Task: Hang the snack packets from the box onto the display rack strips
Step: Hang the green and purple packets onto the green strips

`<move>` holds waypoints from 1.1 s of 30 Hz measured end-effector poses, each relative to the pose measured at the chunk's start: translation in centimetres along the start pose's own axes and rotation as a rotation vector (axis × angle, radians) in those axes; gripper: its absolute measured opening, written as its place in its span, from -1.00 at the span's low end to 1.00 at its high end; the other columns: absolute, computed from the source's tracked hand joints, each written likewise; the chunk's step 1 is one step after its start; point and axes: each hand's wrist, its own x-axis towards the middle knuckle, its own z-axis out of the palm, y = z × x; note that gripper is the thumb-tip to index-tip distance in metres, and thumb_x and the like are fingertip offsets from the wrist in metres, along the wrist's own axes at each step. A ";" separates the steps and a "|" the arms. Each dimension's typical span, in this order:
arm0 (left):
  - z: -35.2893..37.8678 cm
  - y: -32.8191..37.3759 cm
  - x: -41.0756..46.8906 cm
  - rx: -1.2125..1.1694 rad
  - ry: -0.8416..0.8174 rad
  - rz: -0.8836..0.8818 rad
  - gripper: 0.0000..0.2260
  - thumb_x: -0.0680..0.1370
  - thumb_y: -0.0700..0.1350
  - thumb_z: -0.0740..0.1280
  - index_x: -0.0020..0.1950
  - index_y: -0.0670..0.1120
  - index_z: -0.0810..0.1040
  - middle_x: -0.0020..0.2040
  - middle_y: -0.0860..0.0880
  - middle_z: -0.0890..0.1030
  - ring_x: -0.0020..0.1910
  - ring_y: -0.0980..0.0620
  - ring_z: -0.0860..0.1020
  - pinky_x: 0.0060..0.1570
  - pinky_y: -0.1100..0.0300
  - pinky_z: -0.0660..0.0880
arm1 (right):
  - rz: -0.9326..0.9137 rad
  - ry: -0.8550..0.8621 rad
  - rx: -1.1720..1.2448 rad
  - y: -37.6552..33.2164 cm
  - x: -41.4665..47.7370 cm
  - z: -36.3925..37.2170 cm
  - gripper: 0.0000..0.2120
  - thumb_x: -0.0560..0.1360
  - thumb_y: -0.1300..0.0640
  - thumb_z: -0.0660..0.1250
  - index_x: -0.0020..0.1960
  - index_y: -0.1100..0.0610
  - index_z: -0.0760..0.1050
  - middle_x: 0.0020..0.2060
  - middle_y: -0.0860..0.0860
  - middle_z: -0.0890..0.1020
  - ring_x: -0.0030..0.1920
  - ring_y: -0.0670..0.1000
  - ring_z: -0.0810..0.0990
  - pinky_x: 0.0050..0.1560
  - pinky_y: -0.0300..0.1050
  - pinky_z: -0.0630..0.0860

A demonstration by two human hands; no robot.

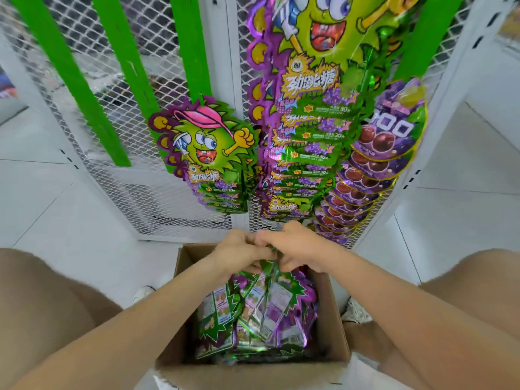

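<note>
The cardboard box (336, 319) is sitting nearest, between the knees, holding loose snack packets (253, 313). Above its far edge, the left hand (239, 253) and right hand (295, 246) are pinching together one packet top (268, 267). Step in hand: retrieval. Next, presumably lifting it to a green strip (194, 52) on the far rack, where the left strips are hanging bare.

The green-and-purple snack packets (306, 114) hanging on the rack carry the big yellow characters 劲跳糖 and a small "30" on a line of otherwise unreadable print, the same characters show on the shorter hanging stack (213, 175), and the purple grape packets (385, 136) show large white letters "OO", partly hidden.
</note>
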 end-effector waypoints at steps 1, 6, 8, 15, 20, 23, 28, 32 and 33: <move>-0.3 0.6 -1.0 -0.006 0.009 0.031 -0.68 0.42 -0.11 0.66 0.09 -0.23 0.73 -0.06 -0.18 0.74 -0.21 0.07 0.67 -0.22 0.22 0.61 | -0.003 -0.012 0.071 0.2 0.1 0.0 -0.71 0.48 -0.05 0.45 -0.02 0.15 0.50 -0.30 0.06 0.47 -0.45 0.03 0.55 -0.29 -0.07 0.59; -2.5 3.9 -4.7 0.082 -0.070 0.206 -0.75 0.46 -0.10 0.64 0.09 -0.15 0.76 -0.15 -0.04 0.74 -0.16 0.04 0.68 -0.17 0.21 0.62 | -0.218 0.135 -0.227 -0.3 -1.0 -0.7 -0.79 0.49 0.31 0.23 -0.28 0.11 0.41 -0.38 0.08 0.40 -0.35 0.04 0.40 -0.40 -0.23 0.33; -3.1 5.3 -5.2 0.228 0.112 0.391 -0.86 0.51 -0.11 0.60 0.01 -0.10 0.73 -0.17 0.02 0.74 -0.18 0.14 0.66 -0.13 0.18 0.57 | -0.332 0.180 -0.436 -1.6 -2.4 -1.1 -0.72 0.57 0.30 0.24 -0.29 0.07 0.41 -0.43 -0.03 0.42 -0.44 -0.01 0.36 -0.48 -0.20 0.25; -5.5 15.4 -7.8 0.593 0.672 0.962 -0.81 0.63 -0.16 0.31 0.23 0.01 0.58 0.15 0.11 0.51 0.23 0.07 0.46 0.24 0.14 0.38 | -0.700 0.809 -0.626 -8.6 -8.9 -5.1 -0.89 0.54 0.13 0.26 -0.16 0.09 0.48 -0.32 -0.02 0.47 -0.28 0.07 0.45 -0.21 0.04 0.44; -6.1 27.3 -11.3 0.486 0.668 1.051 -0.70 0.67 -0.16 0.24 0.39 -0.02 0.57 0.27 0.08 0.57 0.28 0.12 0.47 0.23 0.42 0.29 | -0.953 1.196 -0.384 -15.3 -14.1 -12.3 -0.80 0.52 0.18 0.41 0.14 0.11 0.66 -0.18 -0.03 0.65 -0.23 -0.02 0.55 -0.12 -0.25 0.34; -5.8 33.7 -11.5 0.421 0.603 1.038 -0.53 0.54 -0.04 0.20 0.45 0.01 0.52 0.33 0.04 0.62 0.25 0.10 0.54 0.32 0.18 0.42 | -0.976 1.350 -0.360 -19.2 -15.4 -16.3 -0.77 0.55 0.03 0.38 0.17 0.05 0.67 -0.19 0.02 0.69 -0.16 0.09 0.60 0.03 -0.02 0.49; -4.8 40.7 -10.4 0.253 0.495 0.972 -0.53 0.53 -0.13 0.26 0.45 -0.08 0.52 0.29 0.03 0.64 0.25 0.09 0.58 0.35 0.12 0.49 | -0.885 1.351 -0.267 -23.4 -15.7 -21.1 -0.65 0.53 -0.06 0.20 0.20 0.05 0.59 -0.13 0.05 0.68 -0.01 0.24 0.60 0.17 0.28 0.49; -4.1 43.5 -9.6 0.147 0.443 0.908 -0.67 0.48 -0.19 0.29 0.23 -0.02 0.59 0.01 0.09 0.64 0.10 0.05 0.61 0.07 0.18 0.53 | -0.872 1.351 -0.221 -25.1 -16.0 -23.4 -0.74 0.56 -0.03 0.26 0.18 -0.02 0.59 -0.19 -0.09 0.63 -0.01 0.13 0.59 0.17 0.09 0.44; -4.1 43.9 -9.5 0.152 0.451 0.898 -0.74 0.53 -0.22 0.30 0.17 0.01 0.59 -0.05 0.11 0.63 0.04 0.05 0.61 -0.01 0.19 0.51 | -0.885 1.349 -0.205 -25.5 -16.1 -23.7 -0.77 0.57 -0.02 0.29 0.18 -0.03 0.59 -0.20 -0.12 0.61 -0.01 0.10 0.59 0.20 0.08 0.42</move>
